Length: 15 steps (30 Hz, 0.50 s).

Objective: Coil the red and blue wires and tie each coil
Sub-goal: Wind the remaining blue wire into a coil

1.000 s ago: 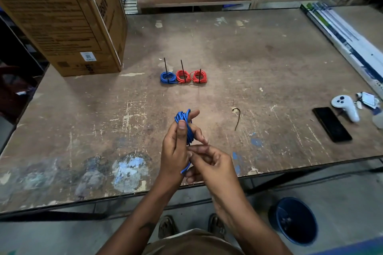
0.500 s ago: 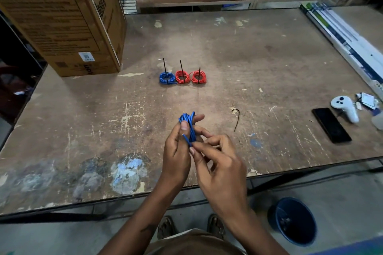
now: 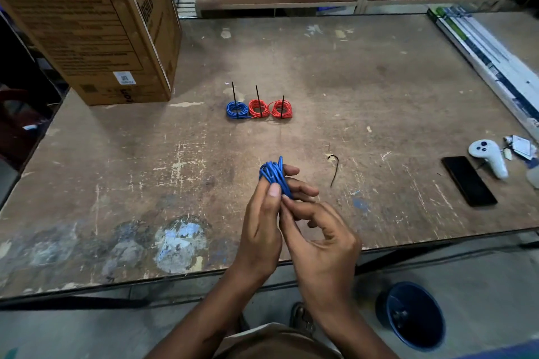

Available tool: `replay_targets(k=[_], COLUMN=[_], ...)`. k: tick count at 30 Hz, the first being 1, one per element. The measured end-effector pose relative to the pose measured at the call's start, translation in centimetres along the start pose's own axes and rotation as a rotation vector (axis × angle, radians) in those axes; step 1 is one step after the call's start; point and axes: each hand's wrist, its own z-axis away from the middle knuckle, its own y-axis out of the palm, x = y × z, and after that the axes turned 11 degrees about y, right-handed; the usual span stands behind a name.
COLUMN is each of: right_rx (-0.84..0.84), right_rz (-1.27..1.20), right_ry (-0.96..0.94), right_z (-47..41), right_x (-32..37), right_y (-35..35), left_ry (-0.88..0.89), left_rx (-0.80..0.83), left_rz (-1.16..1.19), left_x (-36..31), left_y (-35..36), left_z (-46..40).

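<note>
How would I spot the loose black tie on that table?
Start at the worn wooden table and find the black phone near its right edge. To the phone's left lies the loose black tie, alone and hook-ended, unlike those standing up from the three coils.

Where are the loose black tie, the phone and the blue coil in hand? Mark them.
loose black tie (image 3: 334, 172), head view, mid strap.
phone (image 3: 468, 181), head view, screen centre.
blue coil (image 3: 274, 173), head view, upper loops.

head-worn view, downward, close over table (image 3: 379, 90)
</note>
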Motion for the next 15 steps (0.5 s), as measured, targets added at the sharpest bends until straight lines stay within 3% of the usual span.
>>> replay_targets(k=[5,9,11,15], right_rx=[0.005,0.043,0.184,0.663], right_rz=[-0.127,0.313,0.433,0.472], right_ry=[0.201,0.016,-0.083,-0.366], right_z=[-0.9,-2.9,-4.4,-7.7], right_x=[0.4,0.0,-0.1,-0.7], right_y=[-0.1,-1.2,-2.0,-2.7], left_ry=[0.024,-0.072,-0.144,-0.227], left_rx=[0.116,0.219,0.349,0.663], left_rz=[-0.300,-0.429,-0.473,-0.554], left_x=[0.0,0.0,-0.5,-2.6], left_y=[-1.0,-2.7,-3.9,-5.5], left_z=[-0.5,-1.2,-1.7,-3.3])
